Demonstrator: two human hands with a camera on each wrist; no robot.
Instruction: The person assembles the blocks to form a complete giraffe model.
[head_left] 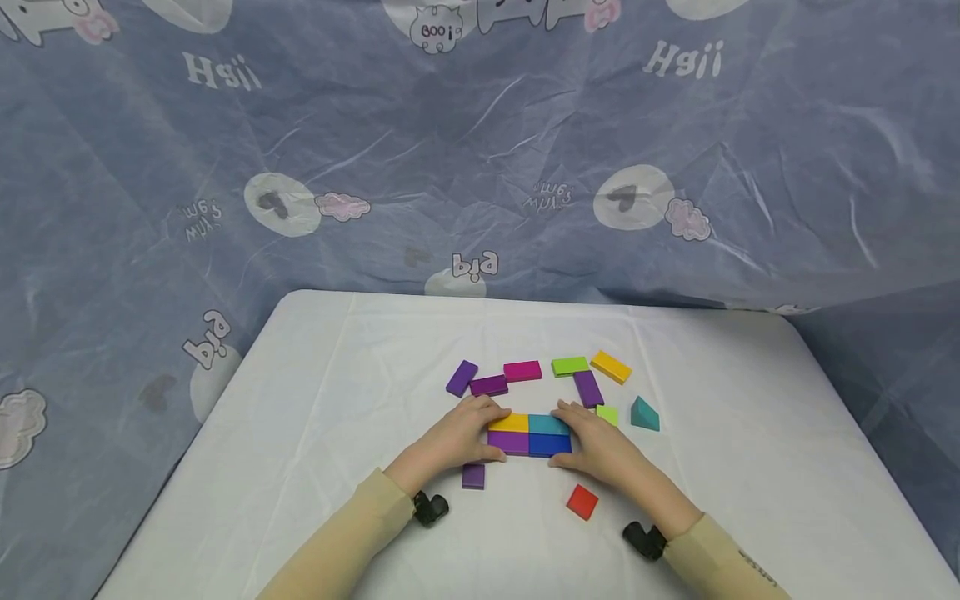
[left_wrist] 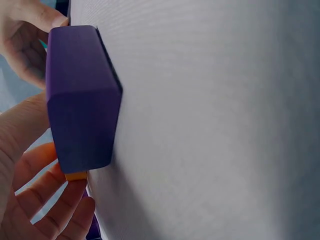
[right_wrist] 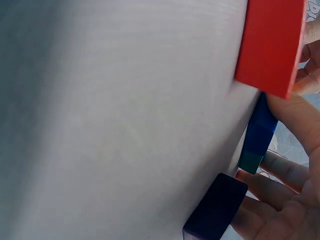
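Flat blocks lie edge to edge as a rectangle: a yellow block (head_left: 510, 422) and a light-blue block (head_left: 548, 425) behind, a purple block (head_left: 508, 442) and a dark blue block (head_left: 550, 445) in front. My left hand (head_left: 463, 433) grips the left end of this rectangle, thumb at the front and fingers at the back. At the right end, my right hand (head_left: 602, 443) holds it likewise between thumb and fingers. The right wrist view shows the blue block's end (right_wrist: 261, 125) by the thumb; in the left wrist view, a loose purple block (left_wrist: 82, 95) hides part of the left grip.
A small purple block (head_left: 473, 477) and a red block (head_left: 582, 502) lie nearer me. Behind the hands are several loose blocks, including magenta (head_left: 522, 370), green (head_left: 570, 366) and yellow (head_left: 611, 367). A teal wedge (head_left: 645, 414) stands right of my right hand.
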